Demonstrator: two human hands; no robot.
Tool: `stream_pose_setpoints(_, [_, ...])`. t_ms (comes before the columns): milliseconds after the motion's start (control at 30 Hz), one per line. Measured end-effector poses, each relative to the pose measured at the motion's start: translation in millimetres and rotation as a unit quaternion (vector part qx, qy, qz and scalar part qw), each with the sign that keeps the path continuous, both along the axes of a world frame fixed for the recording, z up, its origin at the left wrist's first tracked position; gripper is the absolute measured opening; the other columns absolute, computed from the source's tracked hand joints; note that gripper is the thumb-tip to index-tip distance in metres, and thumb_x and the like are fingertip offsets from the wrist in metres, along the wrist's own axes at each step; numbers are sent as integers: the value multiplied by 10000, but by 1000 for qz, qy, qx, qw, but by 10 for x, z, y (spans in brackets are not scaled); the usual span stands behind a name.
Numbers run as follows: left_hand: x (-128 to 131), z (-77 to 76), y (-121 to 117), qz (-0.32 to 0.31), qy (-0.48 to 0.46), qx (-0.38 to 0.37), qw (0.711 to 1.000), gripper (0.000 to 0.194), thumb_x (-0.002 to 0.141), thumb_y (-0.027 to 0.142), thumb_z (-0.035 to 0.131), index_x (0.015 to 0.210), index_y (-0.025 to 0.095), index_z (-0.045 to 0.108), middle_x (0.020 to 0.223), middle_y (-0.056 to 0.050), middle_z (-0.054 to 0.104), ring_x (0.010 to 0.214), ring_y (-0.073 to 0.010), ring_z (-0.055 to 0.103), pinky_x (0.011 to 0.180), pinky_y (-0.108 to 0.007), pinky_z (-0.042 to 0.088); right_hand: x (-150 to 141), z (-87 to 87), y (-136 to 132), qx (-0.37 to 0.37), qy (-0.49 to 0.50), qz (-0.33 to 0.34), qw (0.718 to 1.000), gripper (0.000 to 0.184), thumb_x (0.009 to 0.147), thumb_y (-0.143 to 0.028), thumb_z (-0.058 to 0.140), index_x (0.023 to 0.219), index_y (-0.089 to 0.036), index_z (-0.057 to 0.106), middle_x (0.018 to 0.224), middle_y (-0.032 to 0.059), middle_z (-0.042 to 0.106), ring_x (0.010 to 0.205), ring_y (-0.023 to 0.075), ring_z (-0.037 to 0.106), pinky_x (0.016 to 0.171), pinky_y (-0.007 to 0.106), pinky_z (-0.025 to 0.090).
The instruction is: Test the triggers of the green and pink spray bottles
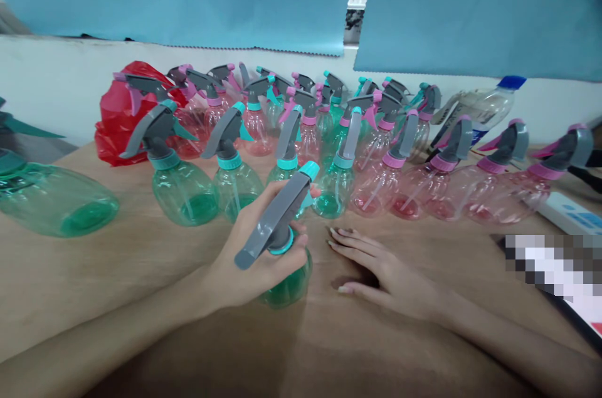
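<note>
My left hand (249,247) is wrapped round the neck of a green spray bottle (288,288) with a grey trigger head and teal nozzle. That bottle stands near the front of the wooden table (324,348), its head pointing away to the upper right. Flat on the tabletop just to its right lies my right hand (376,260), fingers stretched out and holding nothing. Beyond both hands is a front row of spray bottles: green ones (185,194) on the left, pink ones (376,191) on the right. More bottles behind them are partly hidden.
A red plastic bag (117,119) sits at the back left. Another green spray bottle (56,197) is at the left edge. On the right are a clear bottle with a blue cap (498,103), a white box (569,216) and a dark-edged flat item (555,298), partly blurred out.
</note>
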State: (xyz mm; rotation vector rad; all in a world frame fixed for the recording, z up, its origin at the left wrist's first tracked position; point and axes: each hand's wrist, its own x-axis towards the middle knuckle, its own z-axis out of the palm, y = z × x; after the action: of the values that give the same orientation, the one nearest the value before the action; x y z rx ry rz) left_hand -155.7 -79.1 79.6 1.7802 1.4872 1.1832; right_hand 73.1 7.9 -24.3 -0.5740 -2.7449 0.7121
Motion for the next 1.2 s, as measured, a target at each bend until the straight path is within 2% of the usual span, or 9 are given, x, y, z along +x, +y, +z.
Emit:
stream_pose_setpoints(267, [-20, -6, 1, -2, 5, 3, 1000, 465, 703, 85, 545, 1148, 186, 453, 979, -31, 625, 672, -124, 605, 575, -233, 498, 2, 11, -5, -6, 12, -3, 1000, 687, 877, -490, 574, 1471, -267, 310, 1518, 45, 356, 1405, 249, 295, 1147, 487, 280])
stream_pose_setpoints(567, [-31, -44, 4, -13, 32, 29, 999, 449, 721, 68, 525, 1122, 254, 442, 959, 30, 565, 715, -107, 641, 610, -209, 517, -4, 1, -3, -2, 5, -2, 1000, 672, 886, -492, 558, 1466, -244, 325, 1518, 50, 356, 1409, 240, 288, 1152, 476, 272])
stream_pose_setpoints(733, [-25, -1, -9, -24, 19, 43, 999, 392, 710, 73, 528, 1057, 245, 472, 1009, 20, 571, 691, -102, 628, 598, -221, 516, -1, 2, -1, 1, 6, 0, 1000, 678, 887, -492, 558, 1468, -238, 319, 1518, 52, 356, 1411, 235, 283, 1153, 474, 271])
stream_pose_setpoints(900, [-20, 12, 4, -22, 17, 50, 998, 365, 677, 64, 531, 1002, 227, 501, 803, 43, 558, 650, -117, 610, 597, -234, 517, -2, 0, 0, -3, 13, 0, 1000, 680, 883, -486, 567, 1469, -249, 316, 1514, 53, 365, 1408, 243, 290, 1148, 479, 278])
stream_pose_setpoints(1200, [-17, 69, -17, -13, 17, 19, 1000, 341, 627, 75, 519, 916, 249, 469, 881, 28, 600, 692, -132, 630, 668, -233, 540, -6, 28, -4, -7, 9, 4, 1000, 671, 891, -485, 555, 1473, -261, 306, 1518, 57, 352, 1410, 256, 282, 1144, 503, 276])
